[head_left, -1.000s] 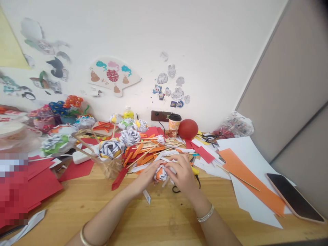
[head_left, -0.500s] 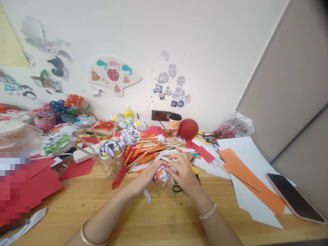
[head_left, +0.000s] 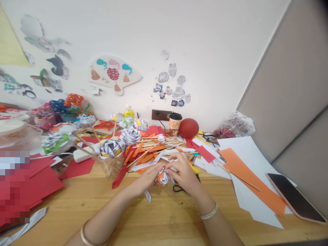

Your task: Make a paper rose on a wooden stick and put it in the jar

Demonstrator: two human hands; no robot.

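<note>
Both of my hands meet over the wooden table [head_left: 164,218] at a small folded paper flower [head_left: 162,178] of white and orange strips. My left hand [head_left: 147,178] grips it from the left with curled fingers. My right hand [head_left: 181,172] pinches it from the right and from above. A loose white paper strip [head_left: 147,195] hangs below the flower. Behind my hands lies a heap of orange, white and red paper strips and wooden sticks [head_left: 151,147].
Finished paper flowers on sticks [head_left: 112,147] stand in a clear cup at the left. Red paper sheets [head_left: 38,177] lie far left. A paper cup [head_left: 174,124] and a red ball [head_left: 188,128] stand by the wall. White and orange sheets [head_left: 246,171] and a phone [head_left: 294,200] lie right.
My hands have turned the paper flower a little and shifted their hold on it; my right fingers now sit more over its top. Nothing else has moved.
</note>
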